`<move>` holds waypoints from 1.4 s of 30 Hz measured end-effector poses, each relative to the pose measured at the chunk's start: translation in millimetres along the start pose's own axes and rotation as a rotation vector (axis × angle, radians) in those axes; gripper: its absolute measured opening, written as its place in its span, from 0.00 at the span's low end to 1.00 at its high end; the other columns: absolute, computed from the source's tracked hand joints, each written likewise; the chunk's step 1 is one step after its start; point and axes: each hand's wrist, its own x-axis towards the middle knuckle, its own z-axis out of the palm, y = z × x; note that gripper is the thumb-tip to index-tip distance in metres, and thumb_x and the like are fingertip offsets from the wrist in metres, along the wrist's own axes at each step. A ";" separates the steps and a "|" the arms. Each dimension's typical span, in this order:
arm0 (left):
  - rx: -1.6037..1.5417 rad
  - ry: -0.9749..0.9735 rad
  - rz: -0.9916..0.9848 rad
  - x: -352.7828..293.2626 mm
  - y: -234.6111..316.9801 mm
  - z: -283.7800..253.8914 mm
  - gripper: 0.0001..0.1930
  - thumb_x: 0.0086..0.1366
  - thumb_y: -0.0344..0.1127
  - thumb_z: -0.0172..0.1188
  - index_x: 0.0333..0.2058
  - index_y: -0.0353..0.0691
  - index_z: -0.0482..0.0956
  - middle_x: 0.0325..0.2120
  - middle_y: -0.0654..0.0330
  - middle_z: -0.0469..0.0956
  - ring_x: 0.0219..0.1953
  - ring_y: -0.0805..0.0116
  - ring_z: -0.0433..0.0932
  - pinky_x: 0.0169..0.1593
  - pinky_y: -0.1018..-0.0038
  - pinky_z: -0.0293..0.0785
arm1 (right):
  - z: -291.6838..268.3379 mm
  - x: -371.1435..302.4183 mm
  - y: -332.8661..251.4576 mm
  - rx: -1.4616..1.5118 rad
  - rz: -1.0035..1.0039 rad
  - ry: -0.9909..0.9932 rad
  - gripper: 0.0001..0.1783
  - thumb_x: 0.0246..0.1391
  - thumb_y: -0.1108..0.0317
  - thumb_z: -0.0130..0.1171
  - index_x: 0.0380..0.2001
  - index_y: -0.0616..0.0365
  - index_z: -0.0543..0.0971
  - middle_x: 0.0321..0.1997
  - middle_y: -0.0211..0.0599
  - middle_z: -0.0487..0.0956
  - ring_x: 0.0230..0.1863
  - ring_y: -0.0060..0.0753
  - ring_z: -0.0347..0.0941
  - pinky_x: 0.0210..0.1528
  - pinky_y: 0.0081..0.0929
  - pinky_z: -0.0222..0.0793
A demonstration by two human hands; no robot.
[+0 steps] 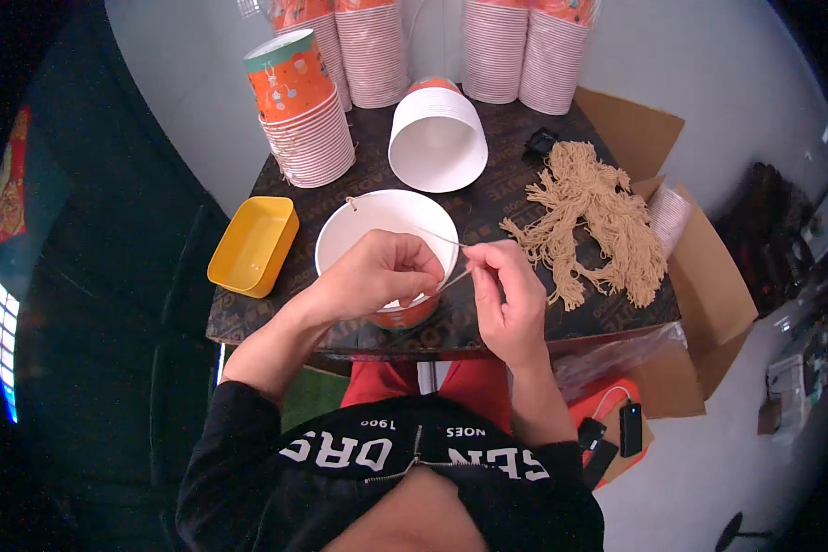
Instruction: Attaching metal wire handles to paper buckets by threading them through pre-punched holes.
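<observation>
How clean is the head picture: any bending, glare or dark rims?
Head view: the table bows at its near edge; corners go dark; a bright barred patch glares far left; left hand and right hand look clear, but the cord between them is faint.

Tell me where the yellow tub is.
In the head view, the yellow tub sits at the left edge of the table, left of the bucket under the left hand and lower in the picture than the nearest bucket stack.
</observation>
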 end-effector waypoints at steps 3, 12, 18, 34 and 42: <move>0.049 -0.019 0.000 2.9 -0.9 -1.1 0.04 0.61 0.26 0.60 0.33 0.31 0.80 0.26 0.64 0.80 0.27 0.81 0.74 0.31 0.81 0.71 | 7.9 16.2 5.4 0.015 -0.088 -0.054 0.11 0.51 0.84 0.56 0.39 0.64 0.77 0.36 0.45 0.76 0.36 0.46 0.76 0.37 0.34 0.72; -0.154 -0.062 0.007 3.5 -10.1 -3.1 0.02 0.63 0.24 0.59 0.31 0.32 0.75 0.24 0.64 0.76 0.25 0.80 0.72 0.29 0.81 0.68 | 18.2 15.7 15.2 -0.067 -0.031 -0.039 0.14 0.49 0.84 0.57 0.40 0.61 0.76 0.52 0.47 0.70 0.46 0.41 0.71 0.45 0.30 0.69; -0.123 -0.064 0.059 1.4 -11.1 -3.6 0.03 0.62 0.22 0.59 0.33 0.33 0.73 0.24 0.63 0.76 0.26 0.80 0.72 0.29 0.81 0.68 | 10.3 -9.5 6.7 0.056 0.211 -0.088 0.10 0.50 0.79 0.58 0.38 0.64 0.76 0.52 0.49 0.69 0.51 0.46 0.68 0.55 0.35 0.65; -0.080 -0.057 0.000 3.1 -7.4 -6.3 0.05 0.59 0.22 0.61 0.31 0.32 0.72 0.25 0.59 0.78 0.26 0.76 0.75 0.32 0.79 0.72 | 27.3 -13.5 8.4 -0.013 0.039 -0.005 0.07 0.50 0.82 0.59 0.32 0.63 0.74 0.44 0.46 0.73 0.45 0.42 0.71 0.48 0.30 0.68; -0.157 -0.069 -0.041 7.5 -10.2 -11.4 0.07 0.57 0.20 0.63 0.31 0.32 0.72 0.26 0.56 0.79 0.27 0.72 0.76 0.33 0.77 0.73 | 25.4 -17.0 2.4 -0.135 -0.134 0.008 0.08 0.46 0.81 0.63 0.29 0.60 0.75 0.41 0.40 0.74 0.42 0.44 0.70 0.44 0.35 0.68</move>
